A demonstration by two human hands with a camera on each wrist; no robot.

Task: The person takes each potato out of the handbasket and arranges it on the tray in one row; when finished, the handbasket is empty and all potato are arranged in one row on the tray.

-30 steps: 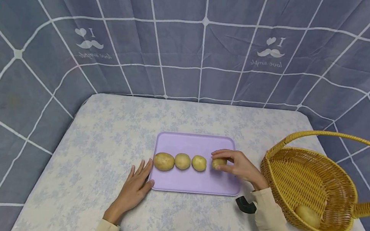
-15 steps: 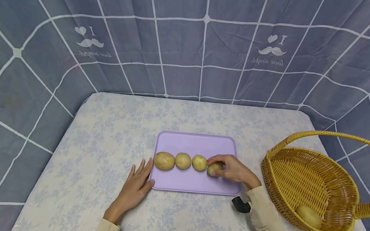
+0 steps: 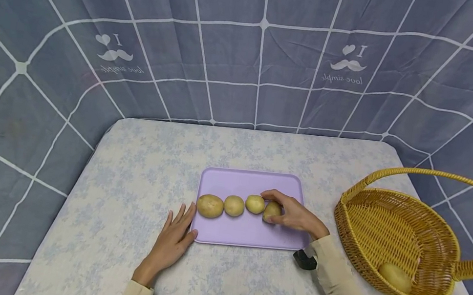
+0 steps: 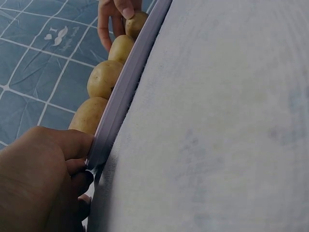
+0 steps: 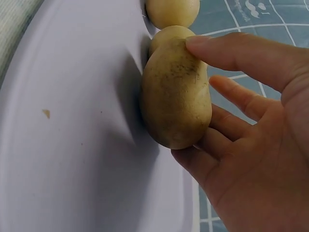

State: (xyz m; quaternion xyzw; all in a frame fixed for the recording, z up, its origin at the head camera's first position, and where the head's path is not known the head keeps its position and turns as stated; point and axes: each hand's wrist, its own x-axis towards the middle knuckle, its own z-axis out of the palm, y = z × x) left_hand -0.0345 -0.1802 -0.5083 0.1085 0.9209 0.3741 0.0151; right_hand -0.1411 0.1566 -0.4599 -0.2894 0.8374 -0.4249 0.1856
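A row of yellow potatoes runs across a lilac tray. At its right end, my right hand grips the last potato between thumb and fingers. In the right wrist view that potato shows dark specks, with the thumb near its upper end. Its neighbour, a smaller potato, sits right beside it, close to my fingertips. Further left lie a round potato and a larger oval potato. My left hand lies with spread fingers at the tray's left edge, index and thumb touching the rim.
To the right stands a yellow wicker basket with a tall arched handle; one potato lies inside it. A floral cloth covers the table. Behind hangs a blue-grey checked curtain.
My right hand has moved left with its potato, up against the row. The neighbouring small potato has shifted slightly toward the back. My left hand stays in place.
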